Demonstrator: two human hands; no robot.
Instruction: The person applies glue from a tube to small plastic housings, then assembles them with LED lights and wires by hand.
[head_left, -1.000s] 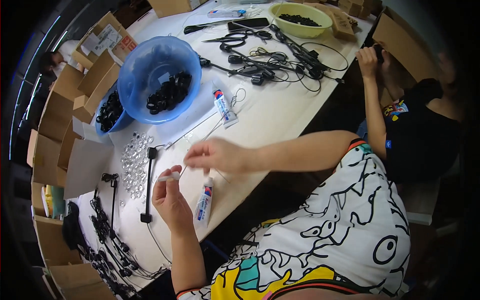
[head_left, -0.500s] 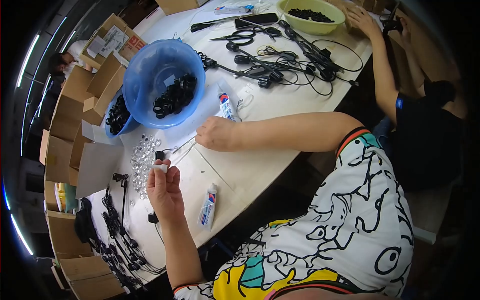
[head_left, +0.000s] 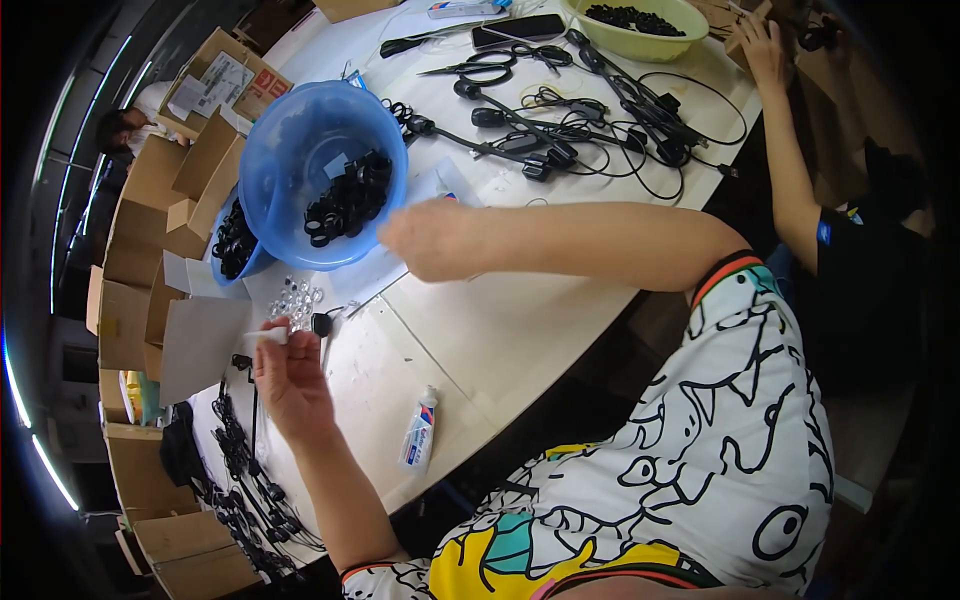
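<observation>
My left hand (head_left: pixel 297 390) pinches a small white tapered piece (head_left: pixel 268 334) between thumb and fingers, above the table's left part. My right hand (head_left: pixel 432 242), a little blurred, has its fingers curled in beside the large blue bowl (head_left: pixel 285 140); what they hold, if anything, is hidden. Black rings (head_left: pixel 350 200) lie in that bowl. Between my hands sits a small black block (head_left: pixel 321 324) with a thin lead. Clear shiny pieces (head_left: pixel 295 298) are heaped just beyond my left hand. A white and blue tube (head_left: pixel 420 435) lies nearer to me, and another tube (head_left: pixel 447 196) shows partly behind my right hand.
Black cables (head_left: pixel 570 130), scissors (head_left: pixel 480 68) and a phone (head_left: pixel 518 31) cover the far table. A yellow-green bowl (head_left: pixel 625 42) holds small black parts. Cardboard boxes (head_left: pixel 140 235) line the left edge, with more cables (head_left: pixel 245 460). A co-worker's arm (head_left: pixel 785 150) reaches in at right.
My left hand has moved left with the white piece, over part of the clear pieces. My right hand has shifted slightly up toward the blue bowl. The co-worker's arm has moved a little right.
</observation>
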